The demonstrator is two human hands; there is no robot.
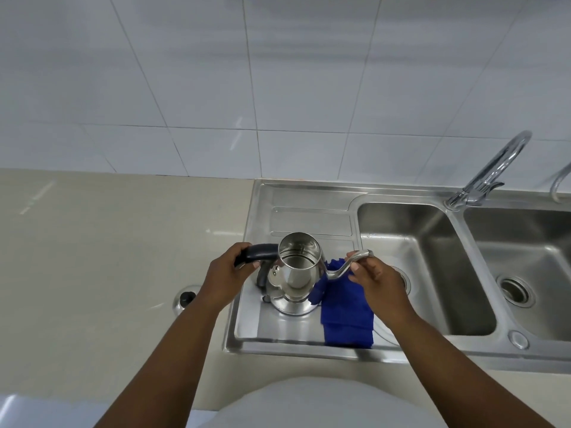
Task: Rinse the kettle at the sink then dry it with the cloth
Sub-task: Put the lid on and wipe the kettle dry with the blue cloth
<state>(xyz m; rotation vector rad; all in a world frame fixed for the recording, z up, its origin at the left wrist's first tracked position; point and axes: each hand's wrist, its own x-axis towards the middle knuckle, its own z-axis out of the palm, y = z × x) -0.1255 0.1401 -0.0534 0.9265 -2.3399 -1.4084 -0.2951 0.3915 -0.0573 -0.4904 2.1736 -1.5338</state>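
A shiny steel gooseneck kettle (293, 276) without a lid stands upright on the sink's drainboard (312, 211). My left hand (228, 273) grips its black handle on the left side. My right hand (375, 278) pinches the thin curved spout on the right. A folded blue cloth (346, 316) lies on the drainboard beside the kettle, partly under the spout and my right wrist. The left sink basin (432, 257) lies to the right, with the chrome tap (491, 171) behind it; no water shows at the tap.
A second basin (525, 248) lies at the far right. The kettle's round lid with a black knob (185, 299) sits on the beige counter (108, 257) left of the sink. A tiled wall rises behind. A hose end (560, 180) shows at the right edge.
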